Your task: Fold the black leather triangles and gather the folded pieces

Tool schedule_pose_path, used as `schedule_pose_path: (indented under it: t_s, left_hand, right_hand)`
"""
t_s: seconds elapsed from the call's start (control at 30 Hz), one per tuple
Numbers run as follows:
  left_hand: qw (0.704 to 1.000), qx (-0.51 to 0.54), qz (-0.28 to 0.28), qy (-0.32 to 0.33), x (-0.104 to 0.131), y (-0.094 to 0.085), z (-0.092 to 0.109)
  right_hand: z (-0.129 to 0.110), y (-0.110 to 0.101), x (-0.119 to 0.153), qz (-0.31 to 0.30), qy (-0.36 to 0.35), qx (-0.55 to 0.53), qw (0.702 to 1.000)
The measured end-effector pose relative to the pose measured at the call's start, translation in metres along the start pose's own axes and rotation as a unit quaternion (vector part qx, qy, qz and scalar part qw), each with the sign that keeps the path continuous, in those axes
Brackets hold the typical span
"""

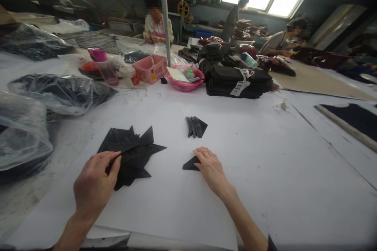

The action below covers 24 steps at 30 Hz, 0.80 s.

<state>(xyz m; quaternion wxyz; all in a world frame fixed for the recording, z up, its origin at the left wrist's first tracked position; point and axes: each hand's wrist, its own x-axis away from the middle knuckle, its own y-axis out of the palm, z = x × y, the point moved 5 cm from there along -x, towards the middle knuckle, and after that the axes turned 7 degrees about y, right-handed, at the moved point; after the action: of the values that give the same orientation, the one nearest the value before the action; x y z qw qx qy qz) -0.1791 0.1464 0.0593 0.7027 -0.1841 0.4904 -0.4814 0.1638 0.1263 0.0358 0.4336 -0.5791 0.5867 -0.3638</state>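
Long black piece (143, 139) pinched between thumb and fingers of left hand (92, 182), over dark pile (132, 164) on white-covered counter (265, 145). Pointed black piece (190, 164) partly covered by right hand (210, 168); whether gripped cannot be told.

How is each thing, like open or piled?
Left hand: pinching a flat black piece
Right hand: on a small angular black piece
Spiky heap of flat black pieces: loosely piled
Small dark pieces with curved edges: overlapping
Pink rectangular plastic box: open-topped
Round pink plastic basin: open-topped, holding things
Clear plastic bottle: pink top on
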Motion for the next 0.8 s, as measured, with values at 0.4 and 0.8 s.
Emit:
schedule_pose_path:
  t_s: [0.4,0.8]
  left_hand:
    - [0.902,0.163,-0.239,0.320,0.098,0.073,0.150]
    - [0.878,0.113,-0.240,0.399,0.126,0.084,0.170]
  right_hand:
    - [0.001,0.008,0.065,-0.021,0.043,0.088,0.995]
    - [-0.004,0.012,0.109,0.021,0.132,-0.061,0.989]
